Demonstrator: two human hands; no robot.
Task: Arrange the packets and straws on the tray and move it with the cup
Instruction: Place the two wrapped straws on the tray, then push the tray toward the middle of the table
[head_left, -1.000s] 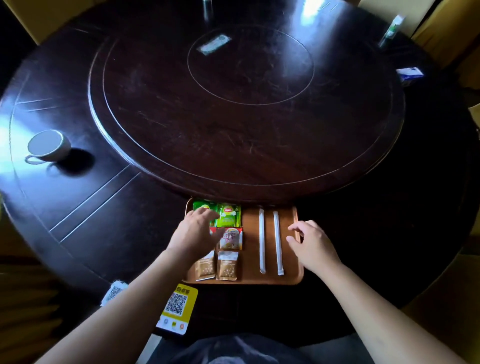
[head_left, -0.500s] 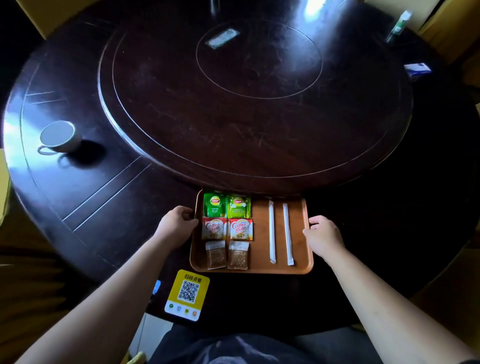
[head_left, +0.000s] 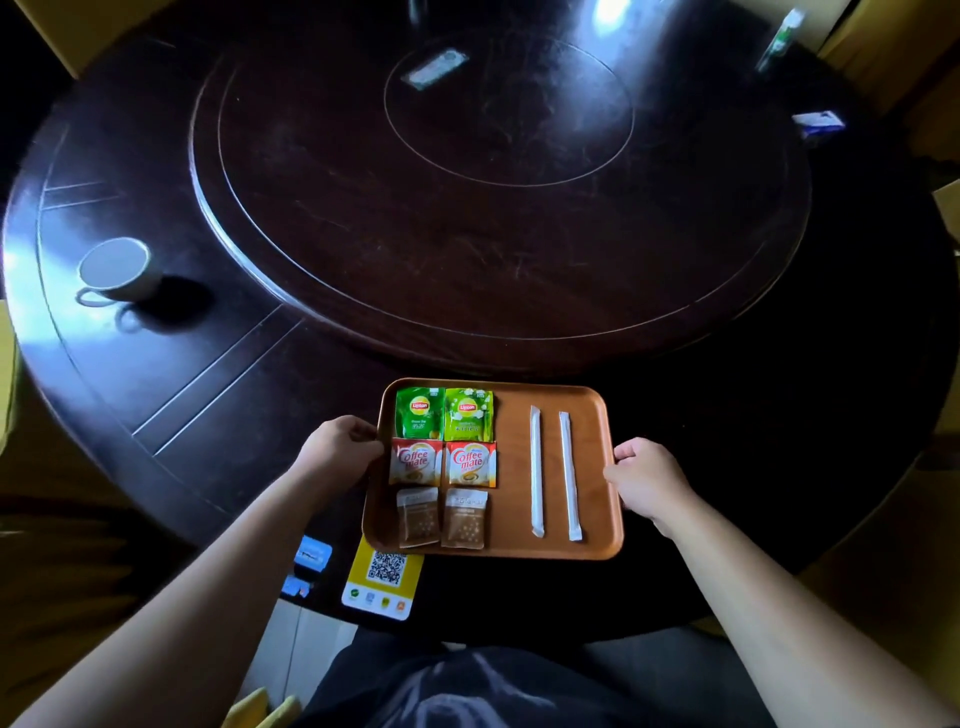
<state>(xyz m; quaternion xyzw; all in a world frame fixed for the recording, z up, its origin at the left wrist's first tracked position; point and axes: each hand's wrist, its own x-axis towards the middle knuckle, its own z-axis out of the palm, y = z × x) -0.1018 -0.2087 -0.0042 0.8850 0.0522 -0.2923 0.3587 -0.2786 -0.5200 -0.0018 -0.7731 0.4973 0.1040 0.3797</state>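
Observation:
A brown wooden tray (head_left: 511, 545) sits at the near edge of the dark round table. On its left half lie two green Lipton tea packets (head_left: 444, 414), two red Coffee mate packets (head_left: 443, 462) and two clear sugar packets (head_left: 441, 518), in three rows. Two paper-wrapped straws (head_left: 552, 473) lie side by side on its right half. My left hand (head_left: 340, 451) grips the tray's left rim and my right hand (head_left: 644, 478) grips its right rim. A white cup (head_left: 115, 269) stands far to the left on the table.
A raised turntable (head_left: 498, 208) fills the table's middle, with a small packet (head_left: 435, 67) on it. A yellow QR-code card (head_left: 383, 579) and blue stickers (head_left: 311, 553) lie at the near edge, left of the tray. A small box (head_left: 818, 122) and a bottle (head_left: 778, 39) are at the far right.
My hands left the packets and the straws, moved out to the tray's two sides and closed on its rims. The tray now overlaps the QR-code card.

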